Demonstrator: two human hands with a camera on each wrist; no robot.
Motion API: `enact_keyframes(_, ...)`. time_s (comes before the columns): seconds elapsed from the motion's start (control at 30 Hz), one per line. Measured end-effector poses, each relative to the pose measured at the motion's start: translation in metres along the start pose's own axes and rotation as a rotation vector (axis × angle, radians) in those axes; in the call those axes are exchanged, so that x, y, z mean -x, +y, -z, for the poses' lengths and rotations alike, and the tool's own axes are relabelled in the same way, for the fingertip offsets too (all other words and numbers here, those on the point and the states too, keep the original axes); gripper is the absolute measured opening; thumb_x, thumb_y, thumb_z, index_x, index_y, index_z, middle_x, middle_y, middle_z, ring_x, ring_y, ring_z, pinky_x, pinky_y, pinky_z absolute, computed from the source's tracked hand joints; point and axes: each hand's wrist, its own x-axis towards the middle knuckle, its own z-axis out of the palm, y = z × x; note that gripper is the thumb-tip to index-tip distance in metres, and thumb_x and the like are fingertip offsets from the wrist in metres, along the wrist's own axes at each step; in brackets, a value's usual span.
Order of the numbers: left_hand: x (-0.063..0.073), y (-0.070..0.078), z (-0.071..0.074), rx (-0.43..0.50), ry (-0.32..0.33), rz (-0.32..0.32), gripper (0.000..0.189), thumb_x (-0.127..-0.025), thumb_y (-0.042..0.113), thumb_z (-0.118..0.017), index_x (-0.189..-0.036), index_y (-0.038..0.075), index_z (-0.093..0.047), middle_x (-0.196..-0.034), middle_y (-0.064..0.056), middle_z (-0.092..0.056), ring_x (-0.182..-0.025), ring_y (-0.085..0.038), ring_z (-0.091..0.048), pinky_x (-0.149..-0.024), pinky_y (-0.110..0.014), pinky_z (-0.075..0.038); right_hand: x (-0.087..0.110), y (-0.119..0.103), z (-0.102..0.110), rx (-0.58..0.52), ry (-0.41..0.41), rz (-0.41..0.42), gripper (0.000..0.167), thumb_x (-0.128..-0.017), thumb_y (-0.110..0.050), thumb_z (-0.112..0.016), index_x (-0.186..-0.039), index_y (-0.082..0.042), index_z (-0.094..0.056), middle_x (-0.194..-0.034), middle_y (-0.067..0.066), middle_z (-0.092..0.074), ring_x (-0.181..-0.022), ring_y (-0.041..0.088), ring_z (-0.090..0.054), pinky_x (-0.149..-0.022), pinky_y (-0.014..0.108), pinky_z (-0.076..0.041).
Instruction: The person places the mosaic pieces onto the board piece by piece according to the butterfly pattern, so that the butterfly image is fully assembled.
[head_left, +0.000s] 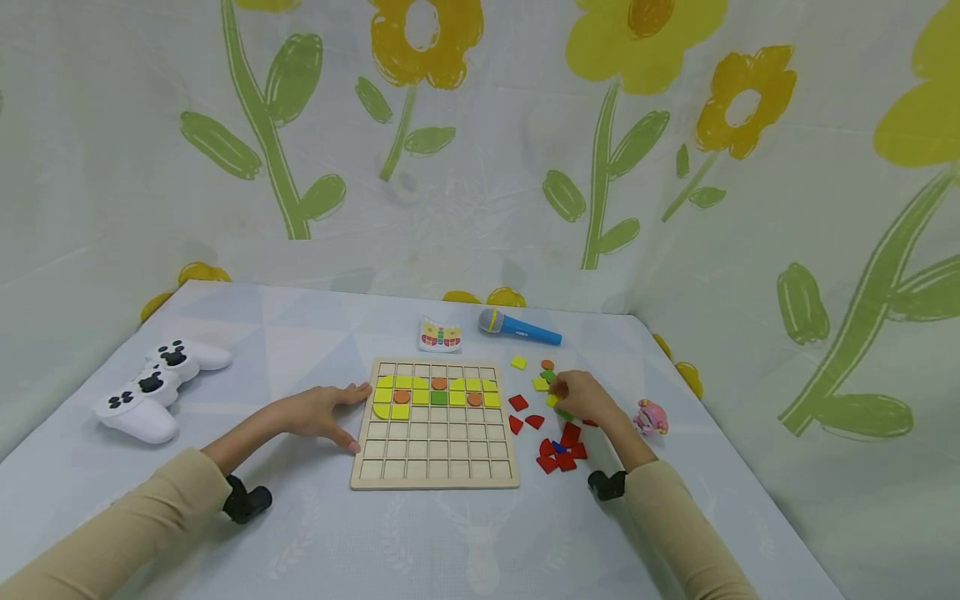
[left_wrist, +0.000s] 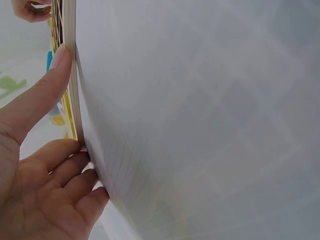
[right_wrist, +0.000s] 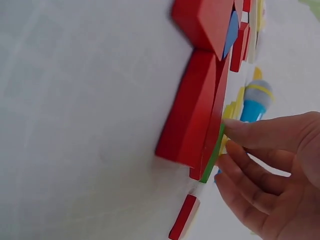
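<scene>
Right grip (right_wrist: 285,197): fingers bent beside green piece (right_wrist: 212,157), contact unclear
Red pieces (right_wrist: 187,115): clustered on tabletop (right_wrist: 85,125), one lying apart
Blue piece (right_wrist: 231,32): among reds
Microphone (right_wrist: 254,106): partly behind grip

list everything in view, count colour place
Grid board: 1, pale wood, table's middle
Inlaid tiles: several, yellow, orange, green, on board
Loose tiles: several, red, yellow, green, orange, blue, right of board
Picture card: 1, white, behind board
Microphone: 1, blue-grey, right of card
Controller: 1, white, table's left
Toy: 1, pink, table's right
Table: 1, pale, under these
Backdrop: 1, white, flowered, behind
Wrist cameras: 2, black, foreground
Sleeves: 2, beige, foreground
Left hand: 1, at board's left edge
Right hand: 1, among loose tiles
</scene>
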Motion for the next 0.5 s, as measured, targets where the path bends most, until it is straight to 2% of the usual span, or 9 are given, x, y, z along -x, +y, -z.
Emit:
enact_keyframes(0.2, -0.001, -0.001, -0.001, 0.005, 0.002, 0.003, 0.105, -0.068, 0.041, -0.085, -0.147, -0.004, -0.033, -0.150, -0.029, -0.027, -0.139, -0.045, -0.023, -0.108, -0.059, -0.024, 0.002, -0.002, 0.004, -0.023, -0.008, 0.026, 0.021, -0.079, 0.000, -0.075, -0.096, -0.003, -0.064, -0.089, 0.007, -0.062, -0.084, 0.023, -0.056, -0.077, 0.034, -0.053)
enact_keyframes(0.4, 0.000, 0.000, -0.001, 0.013, -0.003, 0.020, 0.105, -0.068, 0.040, -0.086, -0.147, -0.003, -0.032, -0.151, -0.029, -0.026, -0.139, -0.045, -0.023, -0.108, -0.059, -0.024, 0.000, -0.005, 0.004, -0.045, 0.000, 0.001, 0.022, -0.077, -0.001, -0.079, -0.091, -0.006, -0.064, -0.086, 0.005, -0.061, -0.083, 0.022, -0.056, -0.075, 0.032, -0.054)
enact_keyframes(0.5, 0.001, 0.001, -0.001, 0.014, -0.002, 0.024, 0.105, -0.068, 0.040, -0.086, -0.147, -0.003, -0.032, -0.150, -0.029, -0.026, -0.139, -0.046, -0.023, -0.108, -0.060, -0.024, -0.001, -0.010, 0.003, -0.045, 0.019, 0.040, 0.017, -0.077, 0.000, -0.079, -0.088, -0.007, -0.067, -0.083, 0.003, -0.062, -0.079, 0.020, -0.056, -0.073, 0.031, -0.054)
